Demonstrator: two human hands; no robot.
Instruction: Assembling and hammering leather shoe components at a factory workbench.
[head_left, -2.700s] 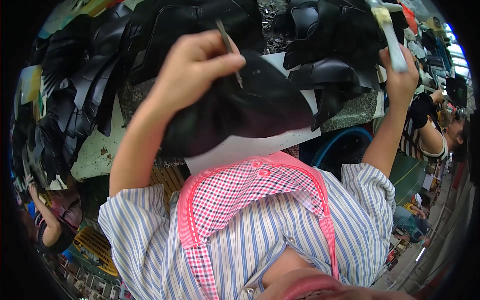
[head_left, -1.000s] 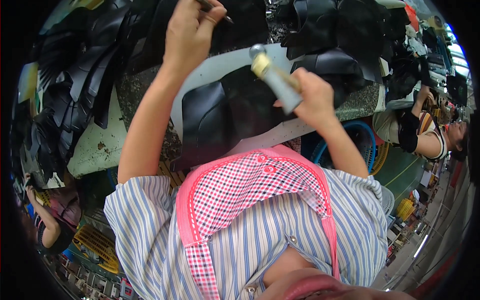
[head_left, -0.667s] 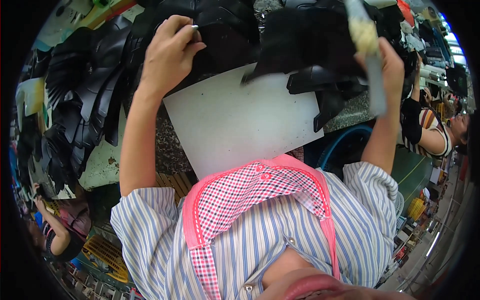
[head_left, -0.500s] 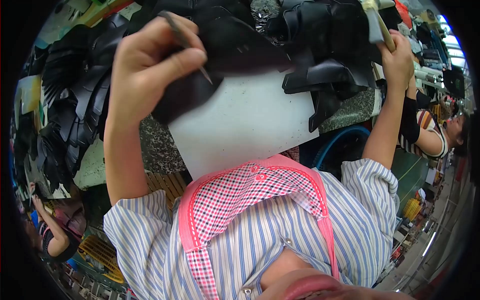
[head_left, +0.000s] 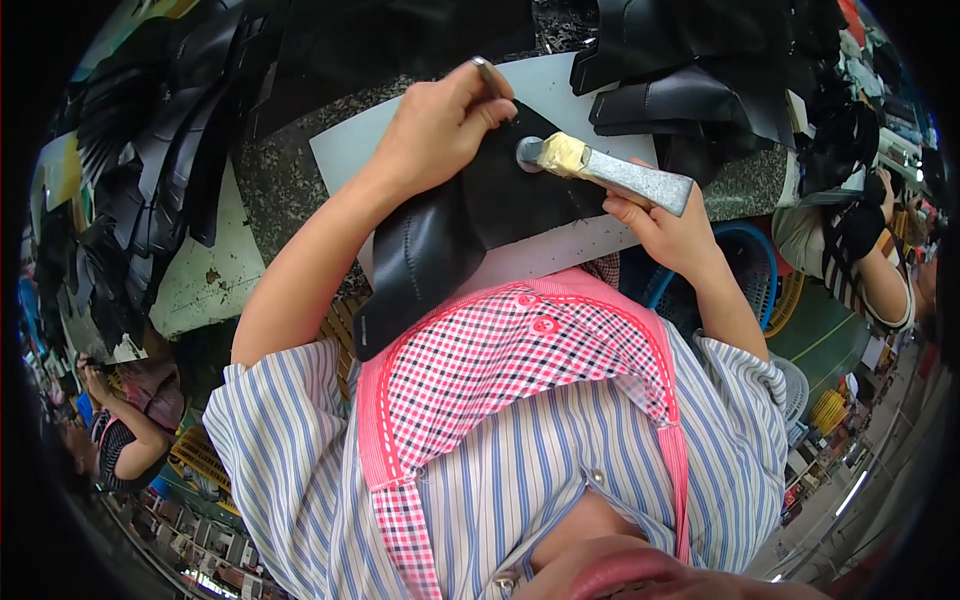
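Black leather piece under left hand; hammer in right hand

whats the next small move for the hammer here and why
Probably a short lift and another tap. The right hand holds the hammer, its head resting on the black leather piece, while the left hand pins that piece to the white board and grips a thin metal tool.

A speckled stone bench carries a white board and heaped black leather pieces.
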